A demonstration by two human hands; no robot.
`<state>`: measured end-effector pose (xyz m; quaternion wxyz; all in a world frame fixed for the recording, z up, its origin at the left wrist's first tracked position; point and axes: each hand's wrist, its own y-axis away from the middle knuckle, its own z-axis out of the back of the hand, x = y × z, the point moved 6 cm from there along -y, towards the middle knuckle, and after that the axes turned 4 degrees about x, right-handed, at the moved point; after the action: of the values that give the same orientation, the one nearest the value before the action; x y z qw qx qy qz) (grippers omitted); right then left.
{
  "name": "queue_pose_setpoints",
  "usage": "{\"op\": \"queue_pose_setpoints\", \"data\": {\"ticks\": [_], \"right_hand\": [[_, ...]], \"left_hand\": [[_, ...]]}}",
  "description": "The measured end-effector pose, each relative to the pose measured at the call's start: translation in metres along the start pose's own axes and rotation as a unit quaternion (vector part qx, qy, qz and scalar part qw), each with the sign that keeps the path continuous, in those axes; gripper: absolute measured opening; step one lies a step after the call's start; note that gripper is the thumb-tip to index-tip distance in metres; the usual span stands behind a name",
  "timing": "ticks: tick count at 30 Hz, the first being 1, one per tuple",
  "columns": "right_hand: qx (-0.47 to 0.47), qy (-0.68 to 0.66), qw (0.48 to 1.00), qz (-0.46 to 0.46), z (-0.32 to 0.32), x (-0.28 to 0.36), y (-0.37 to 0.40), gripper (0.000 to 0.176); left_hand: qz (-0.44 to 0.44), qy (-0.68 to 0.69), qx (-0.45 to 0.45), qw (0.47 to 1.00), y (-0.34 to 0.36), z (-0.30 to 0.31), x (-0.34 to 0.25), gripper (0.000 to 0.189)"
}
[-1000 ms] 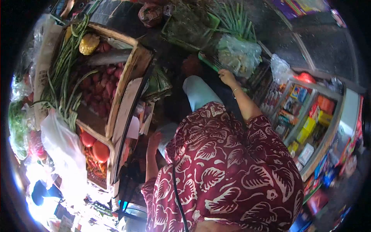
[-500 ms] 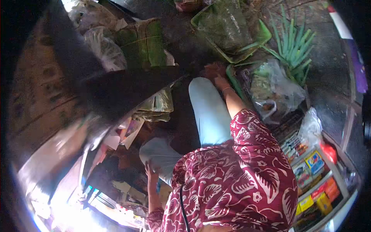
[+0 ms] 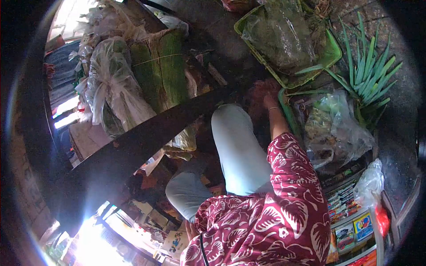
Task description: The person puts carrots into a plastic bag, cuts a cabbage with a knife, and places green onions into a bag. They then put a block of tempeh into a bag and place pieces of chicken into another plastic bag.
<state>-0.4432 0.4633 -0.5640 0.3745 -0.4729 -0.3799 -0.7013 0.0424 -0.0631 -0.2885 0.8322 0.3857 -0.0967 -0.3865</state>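
My right arm reaches forward past my right knee. My right hand is a dark reddish blur beside the near corner of a green plastic crate. Whether its fingers hold anything is lost in shadow and motion. A clear plastic bag with pale green contents lies to the right of that forearm. My left hand is low by my left hip, close to the patterned shirt. Only a sliver of it shows, and its fingers are hidden.
Long green leaves stand right of the crate. A dark beam crosses on the left, before a tied banana-leaf bundle and a knotted clear bag. Packets fill a rack at lower right, beside a red-bottomed bag.
My left hand has drawn back from my left knee to my hip. My right hand is still near the crate, now blurred. The view has shifted, showing more of the bags at left.
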Motion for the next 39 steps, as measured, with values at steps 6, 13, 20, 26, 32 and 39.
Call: {"op": "queue_pose_setpoints", "data": {"ticks": [6,13,20,26,32,39], "right_hand": [[0.106,0.494,0.858,0.094,-0.034,0.001,-0.002,0.016],[0.135,0.138,0.951,0.242,0.038,0.242,0.019,0.009],[-0.219,0.274,0.895,0.277,0.189,0.327,-0.081,0.04],[0.179,0.619,0.764,0.028,0.103,0.171,-0.11,0.042],[0.284,0.131,0.938,0.151,0.179,0.267,-0.019,0.02],[0.1,0.435,0.891,-0.079,0.333,0.137,0.099,0.069]], "left_hand": [[-0.121,0.082,-0.071,0.987,-0.033,0.002,-0.008,0.053],[-0.157,0.076,-0.162,0.971,-0.094,0.051,-0.114,0.042],[-0.247,0.118,-0.159,0.948,-0.127,0.056,-0.153,0.039],[-0.225,0.085,-0.161,0.957,-0.122,0.048,-0.148,0.035],[-0.255,0.123,-0.12,0.952,-0.145,0.059,-0.145,0.032],[-0.364,0.174,-0.097,0.91,-0.149,0.087,-0.277,0.033]]}}
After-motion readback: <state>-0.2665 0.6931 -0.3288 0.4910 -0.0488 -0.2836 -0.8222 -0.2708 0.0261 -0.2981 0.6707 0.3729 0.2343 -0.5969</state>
